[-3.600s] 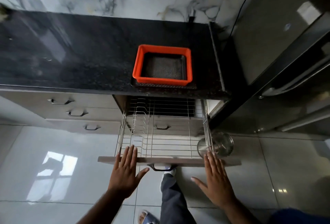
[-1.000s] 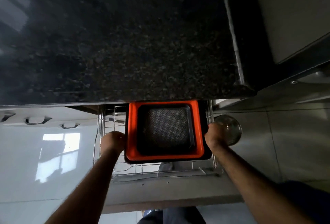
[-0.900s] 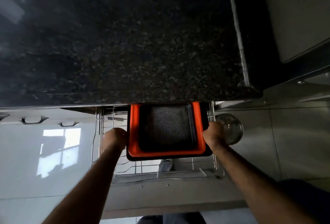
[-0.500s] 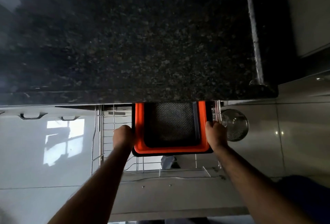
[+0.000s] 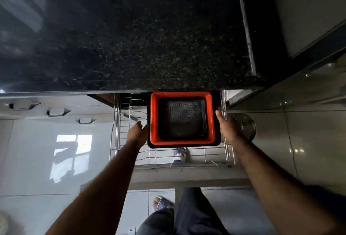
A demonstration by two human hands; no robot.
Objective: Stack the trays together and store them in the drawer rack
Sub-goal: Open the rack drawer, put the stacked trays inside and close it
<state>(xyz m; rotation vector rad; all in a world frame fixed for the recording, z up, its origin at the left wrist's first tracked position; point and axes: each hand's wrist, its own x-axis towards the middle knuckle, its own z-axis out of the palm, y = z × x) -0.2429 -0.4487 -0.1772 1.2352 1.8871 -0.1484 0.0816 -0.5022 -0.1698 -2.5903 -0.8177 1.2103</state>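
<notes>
Seen from above, at the frame's centre: nested trays, three in all, sitting in the pulled-out wire rack (image 5: pixel 131 152) just below the counter (image 5: pixel 131 38) edge. Outermost a dark tray (image 5: pixel 179 145), showing only as a thin rim; inside it an orange tray (image 5: pixel 154 122); innermost a black tray (image 5: pixel 182 118) with a mesh-patterned floor. Stack level, pushed toward the rack's right side, far edge touching the shadow under the counter.

Left hand (image 5: pixel 137 133) at 9 o'clock of the stack, fingers loosely extended, fingertips against the tray's left rim; whether gripping or merely touching, cannot tell. Right hand (image 5: pixel 227 126) at 3 o'clock, fingers stretched along the right rim, flat rather than clenched; hold on the rim likewise cannot be told. Both forearms reaching in from 6 o'clock.

Bare rack wires at 9 o'clock of the stack and at 6 o'clock, ahead of the drawer front (image 5: pixel 187 176). Round steel lid (image 5: pixel 245 126) just outside the rack at 3 o'clock, partly behind the right hand. Closed drawers with handles (image 5: pixel 56 112) at 9 o'clock. Glossy tiled floor (image 5: pixel 46 159) below, with a window reflection. Legs and a sandalled foot (image 5: pixel 161 203) at 6 o'clock.
</notes>
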